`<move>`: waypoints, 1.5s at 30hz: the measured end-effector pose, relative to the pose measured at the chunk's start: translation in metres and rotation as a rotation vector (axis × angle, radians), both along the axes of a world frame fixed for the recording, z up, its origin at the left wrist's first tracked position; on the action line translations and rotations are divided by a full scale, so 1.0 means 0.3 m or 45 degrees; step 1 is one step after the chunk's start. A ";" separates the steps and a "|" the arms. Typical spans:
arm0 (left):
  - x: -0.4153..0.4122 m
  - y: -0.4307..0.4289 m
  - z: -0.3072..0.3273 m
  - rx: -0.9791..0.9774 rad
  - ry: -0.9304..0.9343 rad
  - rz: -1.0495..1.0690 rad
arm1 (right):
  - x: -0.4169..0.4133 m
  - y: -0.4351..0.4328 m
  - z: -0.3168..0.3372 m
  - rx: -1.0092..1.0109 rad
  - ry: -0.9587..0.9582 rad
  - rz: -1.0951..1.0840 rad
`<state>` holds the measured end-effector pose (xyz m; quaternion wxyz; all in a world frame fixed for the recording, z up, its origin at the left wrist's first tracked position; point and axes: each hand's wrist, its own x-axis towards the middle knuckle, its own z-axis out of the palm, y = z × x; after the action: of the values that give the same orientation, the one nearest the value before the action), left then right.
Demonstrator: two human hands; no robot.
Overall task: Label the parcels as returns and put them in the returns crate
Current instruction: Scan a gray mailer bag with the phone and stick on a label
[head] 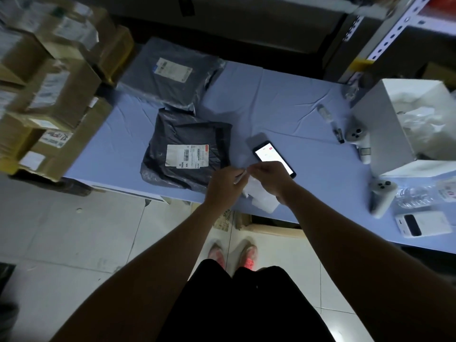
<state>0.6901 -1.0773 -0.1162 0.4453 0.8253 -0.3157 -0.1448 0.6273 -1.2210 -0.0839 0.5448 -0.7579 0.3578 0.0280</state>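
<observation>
The dark parcel (187,144) lay on the blue surface (271,104), just to the left of the two hands and a little farther from the person. The grey parcel (170,77) lay behind it, well away from the hands, and the two parcels looked to touch at their edges

The dark parcel was a crinkly plastic bag, folded over, with a white label (186,155) on top that had a barcode on it. The grey parcel was flatter and smoother and had its own small label (172,69)

Both bare arms reached forward, and the hands met over the near edge of the surface. The left hand (225,180) and the right hand (271,178) had their fingers curled in, and together they pinched a small white strip (243,176) between their fingertips. The strip was too blurred to tell what it was. Some white paper (262,199) lay under the right hand. A lit phone (274,157) lay just behind that hand, partly hidden by it
</observation>
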 end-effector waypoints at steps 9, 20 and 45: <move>0.019 -0.039 0.012 0.022 0.371 0.065 | -0.007 -0.050 0.008 -0.128 0.016 0.201; 0.040 -0.110 0.046 0.270 0.551 0.308 | 0.005 -0.111 -0.013 -0.131 0.051 0.360; 0.144 -0.082 0.157 0.182 -0.348 0.739 | 0.212 -0.099 0.116 0.388 0.096 0.189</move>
<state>0.7334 -1.1017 -0.0690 0.3623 0.9218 -0.1131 0.0785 0.6911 -1.2507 -0.0491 0.6361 -0.6892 0.3127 0.1506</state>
